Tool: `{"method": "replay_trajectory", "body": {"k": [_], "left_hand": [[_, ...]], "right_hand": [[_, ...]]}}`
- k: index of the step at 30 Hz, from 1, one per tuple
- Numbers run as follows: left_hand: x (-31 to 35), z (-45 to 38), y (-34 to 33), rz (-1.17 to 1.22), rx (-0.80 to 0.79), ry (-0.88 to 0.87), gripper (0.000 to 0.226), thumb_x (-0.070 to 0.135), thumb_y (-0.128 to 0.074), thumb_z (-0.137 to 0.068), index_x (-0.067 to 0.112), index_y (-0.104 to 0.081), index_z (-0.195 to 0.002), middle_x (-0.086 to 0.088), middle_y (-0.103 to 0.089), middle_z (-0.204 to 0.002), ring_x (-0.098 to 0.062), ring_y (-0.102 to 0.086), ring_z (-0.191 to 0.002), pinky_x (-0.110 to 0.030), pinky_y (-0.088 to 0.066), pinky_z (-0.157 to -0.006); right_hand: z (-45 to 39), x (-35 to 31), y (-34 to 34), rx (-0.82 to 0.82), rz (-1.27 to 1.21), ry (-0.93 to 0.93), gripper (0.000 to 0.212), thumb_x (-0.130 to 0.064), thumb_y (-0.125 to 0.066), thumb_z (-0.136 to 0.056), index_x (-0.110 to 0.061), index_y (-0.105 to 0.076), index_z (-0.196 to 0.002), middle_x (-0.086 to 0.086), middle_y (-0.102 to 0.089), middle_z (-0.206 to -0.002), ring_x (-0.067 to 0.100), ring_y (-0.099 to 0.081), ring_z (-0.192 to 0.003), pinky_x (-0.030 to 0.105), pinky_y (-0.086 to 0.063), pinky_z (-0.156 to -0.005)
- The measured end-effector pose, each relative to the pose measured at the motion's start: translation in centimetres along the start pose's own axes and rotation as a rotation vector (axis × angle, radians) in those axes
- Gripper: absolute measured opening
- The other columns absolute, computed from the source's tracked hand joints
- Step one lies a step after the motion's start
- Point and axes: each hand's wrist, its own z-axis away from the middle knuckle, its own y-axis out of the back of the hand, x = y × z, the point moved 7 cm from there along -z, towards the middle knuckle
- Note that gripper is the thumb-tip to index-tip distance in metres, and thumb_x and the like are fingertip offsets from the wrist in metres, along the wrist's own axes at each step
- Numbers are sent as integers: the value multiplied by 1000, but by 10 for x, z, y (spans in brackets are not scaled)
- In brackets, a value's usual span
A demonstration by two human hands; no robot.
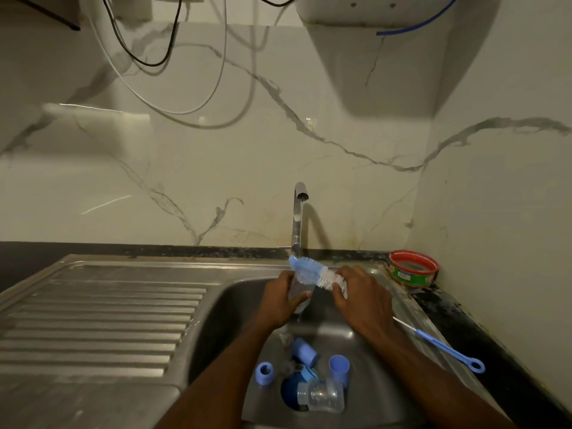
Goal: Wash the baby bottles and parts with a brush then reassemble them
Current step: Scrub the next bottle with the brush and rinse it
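Observation:
Over the sink, my left hand (280, 300) grips a clear baby bottle (299, 291), held under the tap. My right hand (360, 297) holds the blue-and-white bottle brush (312, 270) by its lower end, and the bristles lie across the bottle's mouth. On the sink floor lie a second clear bottle (322, 396), a blue ring (264, 371), a blue cap (339, 366) and another blue part (305, 351).
The tap (297, 218) runs a thin stream onto the bottle. A thin blue nipple brush (445, 346) rests on the steel sink's (408, 308) right rim. A red-and-green tub (413, 269) stands in the back right corner. A ridged drainboard (102, 314) lies to the left.

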Motion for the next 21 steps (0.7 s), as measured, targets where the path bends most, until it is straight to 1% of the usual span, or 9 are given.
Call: {"method": "replay_trajectory", "body": {"k": [4,7,9,11,12,14,15,18,21], "left_hand": [[10,8,2,1,-17,-37,46,31,-73,-92,18,-54,-132,8,-62,-127,-3,-59,-113,-9,-44,-88],[17,13,4,44,-14,-59,45,35,-72,-92,22,-53,-131,7,-63,-128,-3,-61,-114,-19,-50,-95],[19,14,6,103,-22,-39,45,37,-71,-93,26,-48,-130,7,-64,-128,-5,-63,-113,-27,-55,-95],[17,13,4,150,-57,-4,47,37,-69,-94,27,-43,-132,5,-64,-128,-7,-66,-111,-30,-58,-92],[17,13,3,150,-67,-2,48,37,-69,-94,27,-41,-133,3,-65,-129,-7,-67,-110,-28,-58,-90],[16,12,5,137,-53,-6,49,38,-69,-94,28,-42,-133,2,-65,-128,-6,-67,-109,-26,-58,-88],[15,10,6,131,-36,-8,49,41,-69,-93,27,-43,-133,3,-65,-128,-6,-66,-109,-28,-58,-90],[16,9,6,106,-38,-26,47,43,-69,-93,24,-51,-132,5,-65,-128,-6,-64,-113,-35,-55,-98],[22,12,1,46,-100,-41,46,37,-72,-92,22,-53,-131,10,-61,-127,-9,-61,-116,-30,-51,-100]], "right_hand": [[5,-7,3,-6,2,13,33,-38,-58,-98,-26,-58,-129,-4,-59,-120,10,-57,-94,22,-37,-70],[6,-2,10,3,-4,-10,32,-39,-56,-99,-27,-58,-128,-3,-59,-118,14,-59,-96,26,-42,-71],[4,2,17,27,10,-38,30,-41,-56,-98,-29,-59,-125,-4,-60,-117,16,-60,-97,29,-46,-71],[5,2,19,25,30,-47,28,-41,-54,-98,-29,-59,-122,-5,-61,-115,16,-60,-96,29,-41,-67],[6,0,18,13,46,-38,27,-42,-53,-98,-29,-59,-122,-5,-61,-115,14,-58,-94,26,-36,-64],[7,-4,18,8,52,-20,26,-41,-52,-99,-29,-58,-121,-6,-61,-114,9,-50,-86,20,-26,-57],[7,-5,19,18,37,-17,25,-41,-52,-99,-29,-58,-120,-6,-61,-113,8,-46,-83,19,-24,-56],[7,-8,17,29,15,4,24,-40,-52,-99,-27,-59,-118,-4,-61,-110,10,-52,-83,26,-33,-62],[5,-13,12,21,9,4,27,-39,-50,-101,-26,-58,-123,-2,-60,-113,16,-60,-91,29,-37,-66]]}}
